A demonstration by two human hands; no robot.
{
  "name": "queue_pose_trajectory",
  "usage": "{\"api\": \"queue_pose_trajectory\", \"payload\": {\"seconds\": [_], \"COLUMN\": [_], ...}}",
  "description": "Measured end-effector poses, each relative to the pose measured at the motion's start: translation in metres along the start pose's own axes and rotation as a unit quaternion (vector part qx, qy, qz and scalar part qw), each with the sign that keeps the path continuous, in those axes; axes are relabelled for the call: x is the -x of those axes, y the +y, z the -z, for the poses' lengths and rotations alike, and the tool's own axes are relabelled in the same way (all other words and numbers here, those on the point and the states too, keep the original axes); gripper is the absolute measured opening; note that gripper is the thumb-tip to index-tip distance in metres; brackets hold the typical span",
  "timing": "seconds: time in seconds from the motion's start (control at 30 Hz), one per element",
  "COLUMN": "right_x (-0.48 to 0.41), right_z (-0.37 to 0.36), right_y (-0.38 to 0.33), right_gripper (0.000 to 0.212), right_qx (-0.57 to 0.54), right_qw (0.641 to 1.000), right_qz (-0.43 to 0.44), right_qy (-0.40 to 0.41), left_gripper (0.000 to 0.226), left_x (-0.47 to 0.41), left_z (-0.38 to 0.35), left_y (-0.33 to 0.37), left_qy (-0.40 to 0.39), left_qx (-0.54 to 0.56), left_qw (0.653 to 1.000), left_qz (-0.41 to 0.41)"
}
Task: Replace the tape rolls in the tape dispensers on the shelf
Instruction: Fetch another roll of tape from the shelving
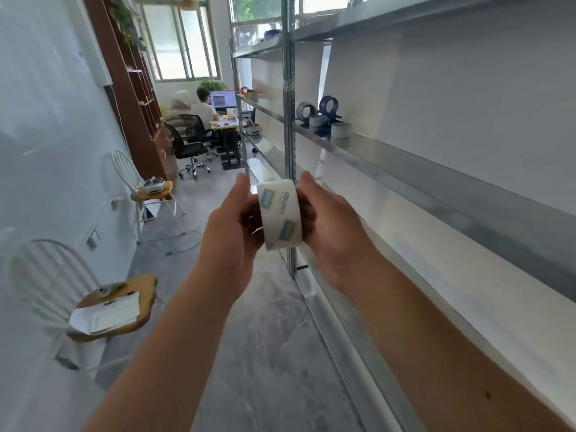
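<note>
Holding a white tape roll with printed labels between both hands, I grip its left side with my left hand, thumb and fingers curled round the rim, while my right hand clasps the right side. It hangs edge-on in the air, near the metal shelf on my right. Farther along that shelf a grey dispenser and a blue dispenser stand side by side, with a pale roll lying just beside the blue one. A chair with papers stands near left.
</note>
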State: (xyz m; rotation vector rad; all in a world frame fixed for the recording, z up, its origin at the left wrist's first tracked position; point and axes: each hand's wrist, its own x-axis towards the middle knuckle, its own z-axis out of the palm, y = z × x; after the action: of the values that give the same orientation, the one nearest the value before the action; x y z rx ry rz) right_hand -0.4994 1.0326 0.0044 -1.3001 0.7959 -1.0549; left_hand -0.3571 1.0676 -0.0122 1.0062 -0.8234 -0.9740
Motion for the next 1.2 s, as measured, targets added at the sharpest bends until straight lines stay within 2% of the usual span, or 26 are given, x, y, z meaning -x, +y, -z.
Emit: {"api": "queue_pose_trajectory", "payload": {"seconds": [0.13,0.33,0.57,0.87,1.2], "right_x": [-0.049,-0.116,-0.216,-0.407,-0.588], "right_z": [-0.031,-0.055,-0.066,-0.063,-0.061], "right_y": [0.012,0.03,0.05,0.076,0.076], "right_gripper": [0.056,0.052,0.052,0.051,0.054], "right_qx": [-0.007,-0.026,-0.022,-0.036,-0.04], "right_qw": [1.0,1.0,1.0,0.999,0.998], "right_qz": [0.003,-0.005,-0.008,-0.007,-0.002], "right_qy": [-0.009,-0.013,0.007,-0.039,-0.043], "left_gripper": [0.069,0.047,0.045,0.041,0.041], "left_x": [-0.042,-0.11,-0.206,-0.386,-0.565], "left_z": [0.031,0.059,0.072,0.081,0.084], "left_y": [0.01,0.009,-0.007,-0.027,-0.027], "left_qy": [0.018,0.019,0.022,0.049,0.043], "left_qx": [-0.006,-0.014,-0.023,-0.029,-0.028], "left_qw": [1.0,1.0,0.999,0.998,0.999], "left_qz": [-0.009,-0.005,-0.004,-0.011,-0.015]}}
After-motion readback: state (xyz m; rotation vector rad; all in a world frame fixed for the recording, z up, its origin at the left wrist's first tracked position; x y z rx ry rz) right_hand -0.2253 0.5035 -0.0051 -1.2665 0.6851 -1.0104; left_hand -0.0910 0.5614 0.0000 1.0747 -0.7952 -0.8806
